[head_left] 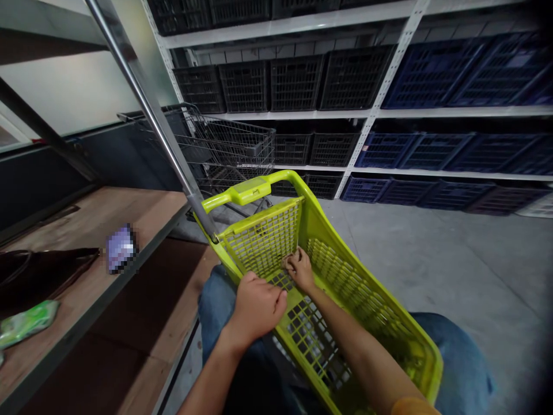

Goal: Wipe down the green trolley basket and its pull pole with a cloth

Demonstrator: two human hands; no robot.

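A yellow-green plastic shopping basket cart (375, 282) with a grid base and slotted sides stands between my knees. My left hand (259, 305) is closed over its near-side rim, thumb on top. Deep inside the basket, my right hand (301, 270) reaches to the far corner, by the grid end panel (263, 233). Its fingers are bent around a small crumpled brown cloth (287, 262), which touches the lower part of the basket wall there. Above the end panel is the cart's handle (248, 190).
At left stands a wooden bench shelf (159, 204) with a metal post (142, 98), a pixelated phone-like item (121, 249), a dark bag (38, 282) and a green packet (32, 320). Behind are a wire trolley (233, 141) and white racks (367, 129) of black and blue crates.
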